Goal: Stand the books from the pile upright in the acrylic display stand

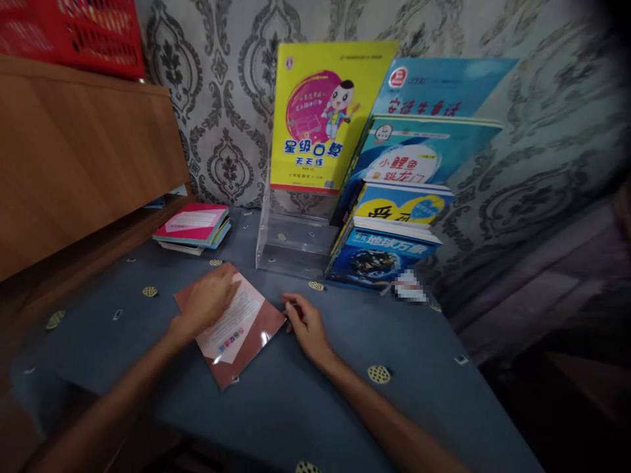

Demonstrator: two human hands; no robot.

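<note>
A thin reddish-brown book [269, 322] with a pale printed panel lies at a slant on the dark blue tablecloth. My left hand [210, 299] rests on its upper left part, fingers bent over the cover, and I cannot make out whether they grip it. Beside the book's right corner is my right hand [305, 325], its fingers loosely curled and apart, holding nothing. Behind the hands, a clear acrylic rack [296, 253] holds a yellow workbook [315, 118] on its upper left tier. Several blue and yellow books [377, 256] stand in its right side.
A small stack of books [192, 223] with a pink one on top lies at the back left. Left of it is a wooden cabinet [89, 151] bearing a red basket [106, 36]. Patterned wallpaper rises behind; the cloth-covered table [394, 420] slopes off at right.
</note>
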